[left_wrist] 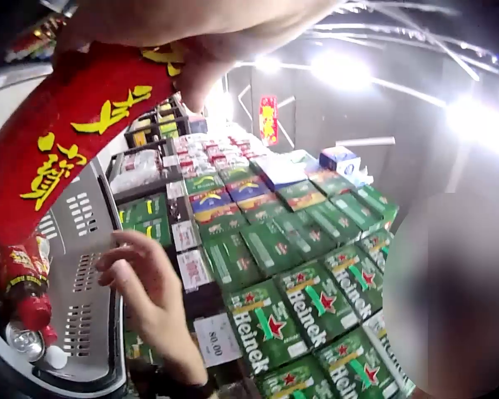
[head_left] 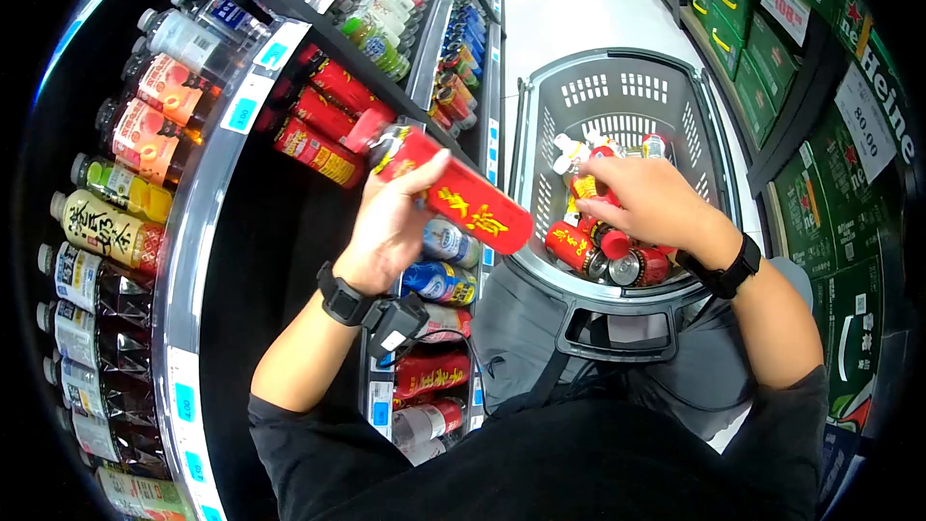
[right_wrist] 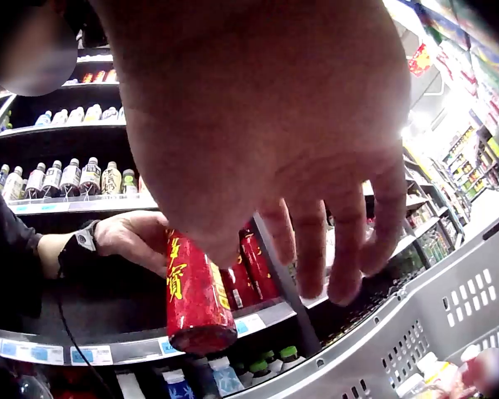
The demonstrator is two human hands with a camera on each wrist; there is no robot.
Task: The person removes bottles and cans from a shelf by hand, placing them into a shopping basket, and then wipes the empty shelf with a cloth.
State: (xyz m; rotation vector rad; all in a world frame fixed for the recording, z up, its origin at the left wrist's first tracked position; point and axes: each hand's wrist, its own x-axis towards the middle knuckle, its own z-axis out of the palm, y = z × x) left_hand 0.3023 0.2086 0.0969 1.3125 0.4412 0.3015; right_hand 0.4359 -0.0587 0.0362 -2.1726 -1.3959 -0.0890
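My left hand (head_left: 391,227) grips a large red drink bottle (head_left: 477,207) with yellow lettering, tilted between the shelf and the basket. Its red cap points up toward the shelf, its base toward the basket. In the right wrist view the same bottle (right_wrist: 200,303) hangs base down from the left hand (right_wrist: 133,237). My right hand (head_left: 661,198) hovers above the grey shopping basket (head_left: 540,135), fingers loosely bent and holding nothing. Under it lie red bottles (head_left: 569,243), cans (head_left: 627,268) and small white-topped bottles (head_left: 571,150), partly hidden by the hand.
On the shelf at left, several similar red bottles (head_left: 318,150) lie on their sides behind the price-tag edge (head_left: 241,111). Rows of other drinks (head_left: 106,232) fill the shelf beyond. Green beer cartons (head_left: 839,232) are stacked along the right side. The basket handle (head_left: 617,352) is close to my lap.
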